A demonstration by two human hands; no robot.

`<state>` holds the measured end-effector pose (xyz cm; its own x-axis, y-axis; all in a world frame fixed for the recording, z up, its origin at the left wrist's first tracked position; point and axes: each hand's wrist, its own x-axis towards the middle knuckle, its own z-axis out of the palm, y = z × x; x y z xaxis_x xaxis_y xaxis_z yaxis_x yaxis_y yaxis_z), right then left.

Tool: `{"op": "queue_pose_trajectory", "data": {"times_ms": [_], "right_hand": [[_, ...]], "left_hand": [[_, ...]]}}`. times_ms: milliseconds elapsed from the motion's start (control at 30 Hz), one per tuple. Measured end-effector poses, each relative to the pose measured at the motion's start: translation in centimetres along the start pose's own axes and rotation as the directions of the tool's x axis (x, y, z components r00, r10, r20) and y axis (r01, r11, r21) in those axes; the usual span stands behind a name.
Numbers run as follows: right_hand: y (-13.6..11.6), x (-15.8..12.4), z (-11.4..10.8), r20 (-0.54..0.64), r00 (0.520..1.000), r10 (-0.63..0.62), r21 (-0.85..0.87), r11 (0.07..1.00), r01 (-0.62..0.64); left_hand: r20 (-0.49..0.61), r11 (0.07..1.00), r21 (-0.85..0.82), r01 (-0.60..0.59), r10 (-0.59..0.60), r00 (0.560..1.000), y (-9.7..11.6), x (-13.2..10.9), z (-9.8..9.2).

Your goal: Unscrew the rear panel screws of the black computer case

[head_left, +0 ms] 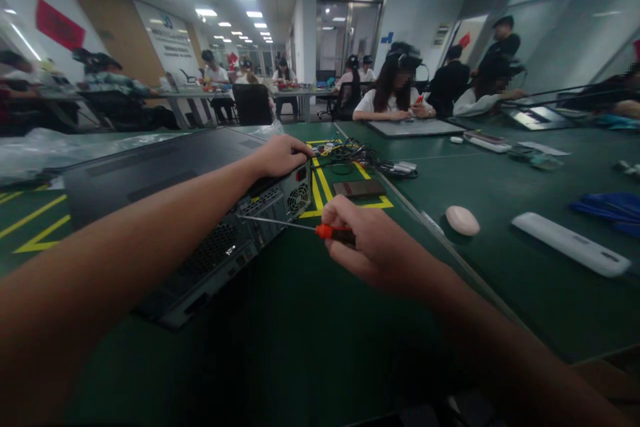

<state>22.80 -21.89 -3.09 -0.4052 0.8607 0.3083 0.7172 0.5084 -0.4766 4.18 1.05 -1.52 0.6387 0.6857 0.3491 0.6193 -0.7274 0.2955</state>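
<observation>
A black computer case (165,163) lies on its side on the green table, its rear panel (220,250) turned toward me. My left hand (283,155) rests on the case's top near the corner by the power supply fan (299,198), fingers laid over the edge and thumb lower. In my right hand (367,240) is a screwdriver (325,231) with an orange and dark handle, my fingers closed round it. Its long thin shaft points left, and the tip meets or is very near the rear panel by the slot covers; exact contact is too small to tell.
Behind the case lie tangled cables (355,153) and a dark flat box (359,188) near yellow tape lines. To the right are a pinkish oval object (463,220), a long white device (570,243) and blue gloves (610,207). A person (395,87) works across the table.
</observation>
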Motion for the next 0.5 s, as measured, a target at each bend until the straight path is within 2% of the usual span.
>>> {"op": "queue_pose_trajectory", "data": {"times_ms": [100, 167, 300, 500], "right_hand": [[1.1, 0.8, 1.3, -0.146, 0.989, -0.026, 0.082, 0.996, 0.038], [1.9, 0.8, 2.5, -0.211, 0.977, -0.046, 0.072, 0.995, 0.062], [2.7, 0.5, 4.3, -0.253, 0.966, -0.056, 0.037, 0.997, 0.068], [2.2, 0.4, 5.9, -0.319, 0.945, -0.077, 0.055, 0.993, 0.1]], "left_hand": [[0.002, 1.0, -0.015, -0.011, 0.011, 1.0, 0.0, 0.0, 0.0], [0.003, 0.999, -0.03, -0.022, 0.022, 1.0, 0.0, 0.1, 0.0], [0.001, 0.999, -0.031, -0.031, 0.031, 1.0, -0.3, 0.2, 0.1], [-0.01, 0.999, -0.032, -0.043, 0.043, 0.999, -0.6, 0.4, 0.3]]}}
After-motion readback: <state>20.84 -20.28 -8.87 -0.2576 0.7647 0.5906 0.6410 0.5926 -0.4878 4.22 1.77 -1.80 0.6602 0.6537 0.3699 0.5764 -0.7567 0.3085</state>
